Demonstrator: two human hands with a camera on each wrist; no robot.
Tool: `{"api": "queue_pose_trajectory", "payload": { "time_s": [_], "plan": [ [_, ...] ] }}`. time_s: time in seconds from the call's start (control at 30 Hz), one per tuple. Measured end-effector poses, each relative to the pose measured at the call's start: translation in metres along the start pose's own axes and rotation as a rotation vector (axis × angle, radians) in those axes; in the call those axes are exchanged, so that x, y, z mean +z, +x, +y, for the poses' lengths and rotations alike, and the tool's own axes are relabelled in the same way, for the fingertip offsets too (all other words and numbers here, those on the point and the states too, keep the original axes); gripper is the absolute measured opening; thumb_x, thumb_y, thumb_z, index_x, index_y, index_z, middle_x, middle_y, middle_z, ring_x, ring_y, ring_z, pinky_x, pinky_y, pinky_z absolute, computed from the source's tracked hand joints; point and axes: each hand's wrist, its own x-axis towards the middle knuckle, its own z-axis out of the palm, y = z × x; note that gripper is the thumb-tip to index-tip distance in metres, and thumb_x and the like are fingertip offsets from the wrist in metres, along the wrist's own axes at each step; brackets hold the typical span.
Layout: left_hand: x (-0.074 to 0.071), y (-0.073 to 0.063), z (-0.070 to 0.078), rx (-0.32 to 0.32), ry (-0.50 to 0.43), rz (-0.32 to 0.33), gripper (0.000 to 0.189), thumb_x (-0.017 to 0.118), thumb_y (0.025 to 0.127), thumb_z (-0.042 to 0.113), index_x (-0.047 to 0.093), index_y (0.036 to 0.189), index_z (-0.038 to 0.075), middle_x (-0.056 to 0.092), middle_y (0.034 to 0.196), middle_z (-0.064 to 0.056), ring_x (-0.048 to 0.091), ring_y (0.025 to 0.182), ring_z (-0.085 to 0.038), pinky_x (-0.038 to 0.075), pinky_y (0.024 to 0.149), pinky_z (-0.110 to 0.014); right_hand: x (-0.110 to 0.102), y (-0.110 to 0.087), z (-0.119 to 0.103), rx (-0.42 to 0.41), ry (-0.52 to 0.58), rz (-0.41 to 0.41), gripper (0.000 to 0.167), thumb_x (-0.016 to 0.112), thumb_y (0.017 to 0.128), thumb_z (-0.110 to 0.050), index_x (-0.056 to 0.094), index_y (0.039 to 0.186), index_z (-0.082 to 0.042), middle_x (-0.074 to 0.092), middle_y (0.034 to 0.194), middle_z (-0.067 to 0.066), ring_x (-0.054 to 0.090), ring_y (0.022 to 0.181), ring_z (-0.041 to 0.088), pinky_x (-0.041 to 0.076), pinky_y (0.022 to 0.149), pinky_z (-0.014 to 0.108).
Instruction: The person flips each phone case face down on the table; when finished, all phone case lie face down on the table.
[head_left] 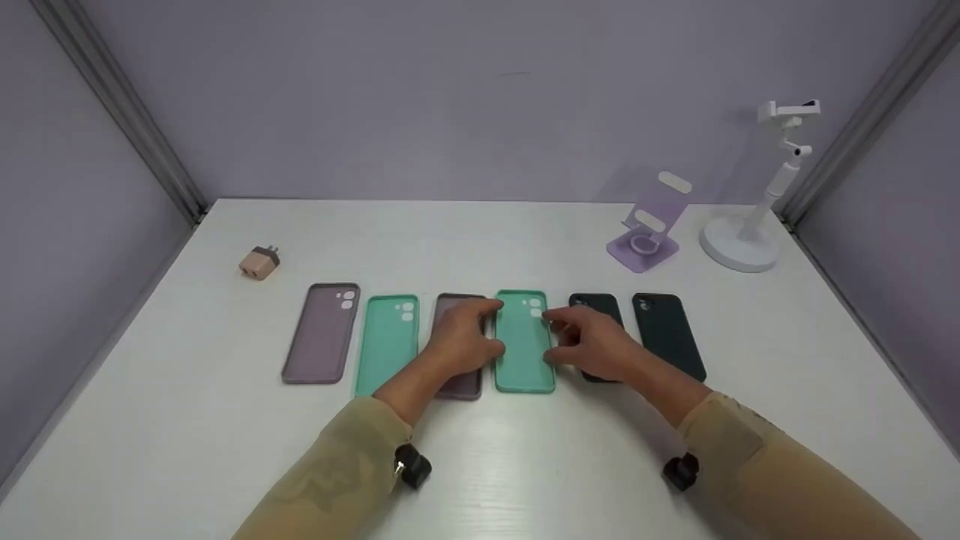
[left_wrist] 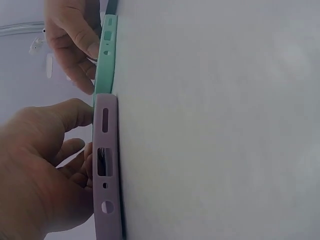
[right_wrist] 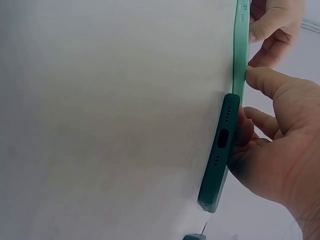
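Observation:
In the head view a mint-green phone case (head_left: pixel 523 352) lies flat, a hand on each side. My left hand (head_left: pixel 459 339) touches its left edge with thumb and a fingertip spread apart, arching over a mauve phone case (head_left: pixel 461 386). On the opposite edge, thumb and fingers of my right hand (head_left: pixel 594 341) touch the case, over part of a dark green phone case (head_left: pixel 604 302). The left wrist view shows the mauve case's end cutouts (left_wrist: pixel 106 165) below my left hand (left_wrist: pixel 45 170). My right hand (right_wrist: pixel 285 135) is beside the dark case (right_wrist: pixel 220 150) in the right wrist view.
Left in the row lie another mauve case (head_left: pixel 322 334) and a second mint-green case (head_left: pixel 388 341). Another dark green case (head_left: pixel 670 334) ends it at right. Behind are a pink charger plug (head_left: pixel 259 263), a purple phone stand (head_left: pixel 649 225) and a white stand (head_left: pixel 739 244).

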Motion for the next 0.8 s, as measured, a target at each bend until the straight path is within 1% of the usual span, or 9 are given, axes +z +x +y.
{"api": "queue_pose_trajectory", "payload": {
  "time_s": [0.13, 0.33, 0.53, 0.6, 0.67, 0.8],
  "plan": [
    [-0.002, 0.001, 0.002, -0.011, 0.000, 0.006, 0.066, 0.075, 0.091, 0.007, 0.055, 0.154, 0.009, 0.056, 0.154, -0.010, 0.048, 0.146, -0.027, 0.041, 0.117, -0.044, 0.000, 0.000, 0.000, -0.001, 0.004, -0.002, 0.064, 0.082, 0.095, -0.021, 0.057, 0.153, -0.011, 0.063, 0.126, 0.006, 0.059, 0.105, 0.024, 0.052, 0.091, 0.038],
    [-0.007, 0.000, 0.009, -0.034, -0.046, 0.008, 0.067, 0.075, 0.092, 0.009, 0.055, 0.155, 0.013, 0.055, 0.155, -0.011, 0.054, 0.140, -0.028, 0.047, 0.112, -0.045, 0.000, -0.001, 0.000, -0.006, 0.006, 0.001, 0.064, 0.082, 0.095, -0.020, 0.057, 0.153, -0.009, 0.063, 0.126, 0.006, 0.058, 0.103, 0.023, 0.051, 0.090, 0.038],
    [-0.009, -0.001, 0.016, -0.006, -0.030, 0.027, 0.068, 0.076, 0.091, 0.011, 0.055, 0.155, 0.014, 0.055, 0.155, -0.009, 0.049, 0.143, -0.026, 0.042, 0.116, -0.045, 0.000, -0.001, 0.000, -0.021, 0.014, 0.002, 0.063, 0.082, 0.095, -0.018, 0.057, 0.152, -0.007, 0.063, 0.125, 0.006, 0.058, 0.102, 0.023, 0.051, 0.089, 0.038],
    [-0.009, -0.001, 0.017, 0.001, -0.033, 0.034, 0.068, 0.076, 0.092, 0.011, 0.055, 0.156, 0.015, 0.054, 0.155, -0.008, 0.050, 0.141, -0.024, 0.043, 0.116, -0.045, 0.001, 0.000, 0.000, -0.020, 0.014, 0.004, 0.063, 0.082, 0.095, -0.018, 0.057, 0.152, -0.007, 0.063, 0.124, 0.006, 0.058, 0.102, 0.023, 0.051, 0.089, 0.038],
    [-0.008, -0.002, 0.018, 0.007, -0.045, 0.044, 0.068, 0.076, 0.091, 0.011, 0.055, 0.155, 0.016, 0.054, 0.155, -0.008, 0.054, 0.133, -0.022, 0.046, 0.111, -0.043, 0.001, 0.000, 0.000, -0.017, 0.010, 0.008, 0.063, 0.082, 0.095, -0.018, 0.057, 0.152, -0.008, 0.063, 0.124, 0.006, 0.058, 0.102, 0.023, 0.051, 0.088, 0.037],
    [-0.007, -0.003, 0.017, 0.040, -0.117, 0.063, 0.067, 0.073, 0.090, 0.007, 0.056, 0.155, 0.016, 0.057, 0.150, -0.010, 0.063, 0.107, -0.019, 0.054, 0.091, -0.038, 0.001, 0.000, -0.002, -0.019, -0.005, 0.023, 0.064, 0.083, 0.094, -0.018, 0.057, 0.152, -0.007, 0.064, 0.121, 0.006, 0.059, 0.101, 0.023, 0.051, 0.087, 0.038]
  ]
}}
